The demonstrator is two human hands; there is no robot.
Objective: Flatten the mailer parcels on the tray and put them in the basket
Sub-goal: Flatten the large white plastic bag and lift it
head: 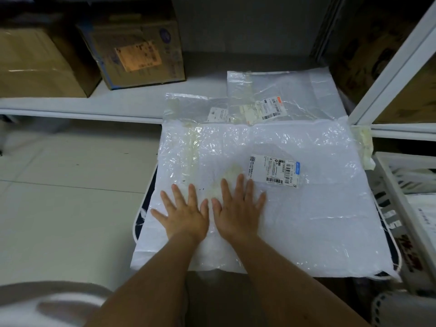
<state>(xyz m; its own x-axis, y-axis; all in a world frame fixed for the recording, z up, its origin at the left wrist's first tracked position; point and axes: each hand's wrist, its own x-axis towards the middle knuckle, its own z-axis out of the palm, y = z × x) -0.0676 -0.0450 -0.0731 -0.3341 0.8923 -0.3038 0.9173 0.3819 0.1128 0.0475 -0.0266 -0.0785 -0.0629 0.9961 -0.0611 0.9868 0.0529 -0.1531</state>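
Observation:
A large white bubble mailer parcel point(306, 208) with a shipping label point(274, 171) lies across the dark tray point(139, 223), covering nearly all of it. My left hand point(184, 213) and my right hand point(238, 211) press flat on the mailer's near-left part, side by side, fingers straight and spread. Two more white mailers lie behind it on the low shelf, one point(193, 107) to the left and one point(295, 95) to the right. A white basket point(401, 199) stands at the right edge, with white parcels inside.
Two cardboard boxes, a plain one point(40, 64) and a labelled one point(134, 46), stand on the white shelf at the back left. A white shelf frame point(391, 74) rises at the right. Pale tiled floor point(70, 185) lies to the left of the tray.

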